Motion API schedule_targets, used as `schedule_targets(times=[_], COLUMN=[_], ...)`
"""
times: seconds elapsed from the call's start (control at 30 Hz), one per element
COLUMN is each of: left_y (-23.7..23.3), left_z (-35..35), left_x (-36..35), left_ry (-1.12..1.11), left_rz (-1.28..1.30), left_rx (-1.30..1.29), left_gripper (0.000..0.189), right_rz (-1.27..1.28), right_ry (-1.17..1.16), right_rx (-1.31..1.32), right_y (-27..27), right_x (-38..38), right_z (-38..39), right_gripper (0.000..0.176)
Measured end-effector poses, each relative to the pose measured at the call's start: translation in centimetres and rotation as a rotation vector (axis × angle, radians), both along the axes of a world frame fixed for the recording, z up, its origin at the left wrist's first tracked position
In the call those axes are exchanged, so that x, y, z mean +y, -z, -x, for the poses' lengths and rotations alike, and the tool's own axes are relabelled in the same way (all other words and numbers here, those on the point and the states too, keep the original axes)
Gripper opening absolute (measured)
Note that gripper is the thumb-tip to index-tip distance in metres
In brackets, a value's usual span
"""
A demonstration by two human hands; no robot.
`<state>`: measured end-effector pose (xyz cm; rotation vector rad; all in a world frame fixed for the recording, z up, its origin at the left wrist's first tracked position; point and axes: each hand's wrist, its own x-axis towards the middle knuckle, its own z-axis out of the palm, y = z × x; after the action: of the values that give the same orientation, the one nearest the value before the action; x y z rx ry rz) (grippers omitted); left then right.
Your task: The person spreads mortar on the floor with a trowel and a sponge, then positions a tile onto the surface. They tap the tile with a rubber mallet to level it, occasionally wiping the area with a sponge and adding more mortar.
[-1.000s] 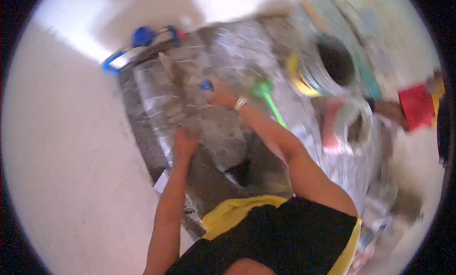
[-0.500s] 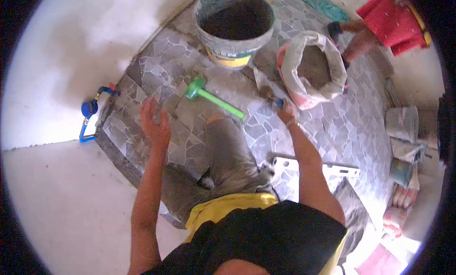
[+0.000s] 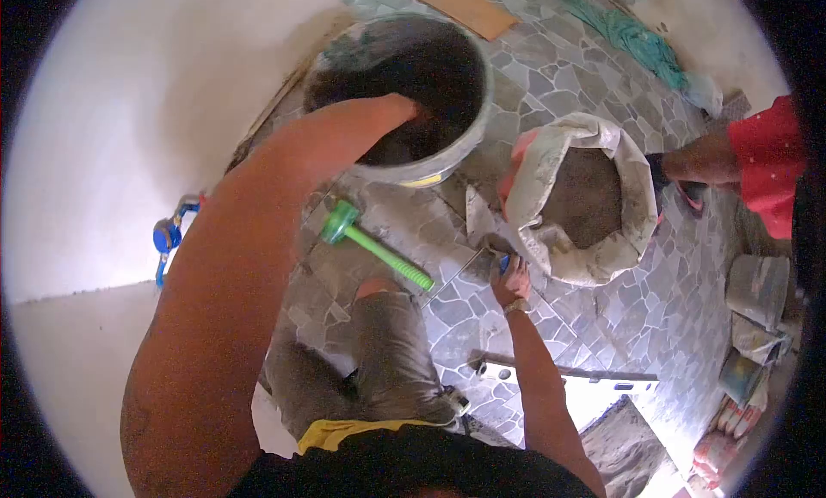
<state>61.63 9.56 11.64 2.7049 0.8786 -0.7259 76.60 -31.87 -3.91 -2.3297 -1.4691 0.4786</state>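
Note:
My left arm reaches into a large bucket (image 3: pixel 475 130) holding dark material. Of my left hand (image 3: pixel 403 111), only the part near the wrist shows; its fingers are lost in the dark inside. My right hand (image 3: pixel 514 283) is closed around the blue handle of what looks like a trowel (image 3: pixel 505 263), low over the tiled floor beside an open sack (image 3: pixel 538 218). The sack's top is rolled down around grey-brown powder (image 3: pixel 585 197). Between my knee and the bucket lies a green mallet (image 3: pixel 379 255), touched by neither hand.
A white spirit level (image 3: pixel 602 381) lies on the stone-patterned floor (image 3: pixel 619 317) near my right forearm. Another person's leg (image 3: pixel 701 160) stands beyond the sack. A blue water meter (image 3: pixel 166 235) juts from the left wall. Smaller buckets (image 3: pixel 757 287) line the right side.
My left hand has moved from above the floor into the bucket. My right hand keeps hold of the trowel near the sack. The view has shifted, and the other person has moved right.

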Motion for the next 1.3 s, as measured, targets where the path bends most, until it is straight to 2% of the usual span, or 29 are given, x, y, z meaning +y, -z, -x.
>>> schedule_targets(times=[0.03, 0.07, 0.17, 0.2, 0.3, 0.33, 0.43, 0.5, 0.53, 0.6, 0.7, 0.73, 0.83, 0.87, 0.9, 0.97, 1.0, 1.07, 1.1, 1.13, 1.17, 1.2, 1.23, 1.3], left_y=[1.0, 1.9, 3.8, 4.1, 4.5, 4.7, 4.7, 5.1, 9.2, 14.0, 9.7, 8.7, 6.6, 6.3, 6.1, 5.6, 5.3, 2.9, 1.9, 0.4, -2.1, -6.7, -2.8, -9.2], left_z=[-0.3, -0.5, -1.1, -1.1, -0.9, -0.8, -0.5, -0.8, -0.4, -0.2, -0.9, -1.3, -1.7, -1.9, -2.0, -2.6, -2.9, -3.3, -1.4, -1.2, -1.0, -0.3, -2.4, -0.3], left_x=[-0.1, -0.2, -0.5, -0.7, -1.6, -1.9, -1.4, 0.4, 2.8, 5.3, 4.4, 4.3, 4.4, 4.7, 4.9, 5.6, 5.7, 6.3, 6.7, 6.9, 6.3, 3.4, 7.5, 4.0], left_ry=[-0.021, -0.042, -0.099, -0.121, -0.191, -0.229, -0.356, -0.481, -0.358, -0.400, -0.446, -0.447, -0.472, -0.481, -0.491, -0.500, -0.509, -0.501, -0.509, -0.480, -0.416, -0.635, -0.632, -1.458], left_rz=[0.004, 0.006, -0.007, -0.013, -0.042, -0.061, -0.093, 0.005, -0.145, -0.218, -0.132, -0.108, -0.060, -0.053, -0.041, -0.018, 0.003, 0.023, -0.008, -0.052, -0.112, -0.123, -0.191, 0.964], left_rx=[-0.009, -0.015, -0.050, -0.066, -0.124, -0.156, -0.251, -0.365, -0.289, -0.380, -0.321, -0.321, -0.333, -0.344, -0.359, -0.403, -0.429, -0.492, -0.492, -0.497, -0.437, -0.549, -0.498, -1.528], left_gripper=[0.048, 0.049, 0.051, 0.052, 0.054, 0.055, 0.057, 0.057, 0.056, 0.053, 0.048, 0.047, 0.042, 0.041, 0.040, 0.037, 0.036, 0.034, 0.033, 0.033, 0.031, 0.030, 0.028, 0.022], right_rz=[0.025, -0.121, 0.008, -0.025, -0.076, -0.121, -0.037, 0.002, 0.061, 0.090, 0.010, -0.057, 0.017, 0.024, -0.041, -0.161, -0.093, -0.090, -0.092, 0.072, 0.093, 0.108, 0.122, 0.139], right_ry=[0.011, -0.032, -0.057, -0.023, -0.068, -0.077, -0.073, -0.072, -0.042, -0.017, -0.038, -0.009, -0.009, 0.003, -0.012, -0.013, -0.029, -0.049, -0.154, -0.067, 0.018, 0.037, 0.064, 0.082], right_rx=[0.018, -0.098, 0.004, 0.013, -0.067, -0.168, -0.081, -0.041, -0.001, -0.027, -0.047, -0.088, -0.044, 0.017, -0.007, -0.060, -0.061, -0.290, -0.380, -0.180, -0.250, -0.186, -0.124, -0.169], right_y=[-0.1, 1.7, 0.9, 0.7, 1.0, 1.2, 1.5, 0.6, -0.2, -0.1, -0.5, 0.3, 2.2, -0.7, -0.4, 0.9, 2.4, 8.0, 9.2, 6.8, 6.8, 5.1, 2.2, 1.1], right_x=[-0.4, -0.8, -0.9, -0.8, -0.8, -0.9, -1.2, -1.0, -0.6, -0.3, 0.1, -0.3, -0.8, -0.2, 0.5, 0.1, -0.3, -2.2, -2.9, -2.0, -2.0, -1.6, -0.8, -0.5], right_z=[-0.1, -0.3, -0.5, -0.5, -0.6, -0.5, -0.4, -0.6, -0.4, -0.3, -0.4, -0.1, -0.2, 0.2, 0.2, 0.2, -0.4, -2.3, -1.6, -1.2, -0.8, -0.5, 0.2, 0.8], right_gripper=[0.052, 0.053, 0.055, 0.057, 0.061, 0.062, 0.064, 0.066, 0.066, 0.066, 0.067, 0.062, 0.054, 0.048, 0.048, 0.047, 0.054, 0.061, 0.064, 0.071, 0.071, 0.071, 0.071, 0.068])
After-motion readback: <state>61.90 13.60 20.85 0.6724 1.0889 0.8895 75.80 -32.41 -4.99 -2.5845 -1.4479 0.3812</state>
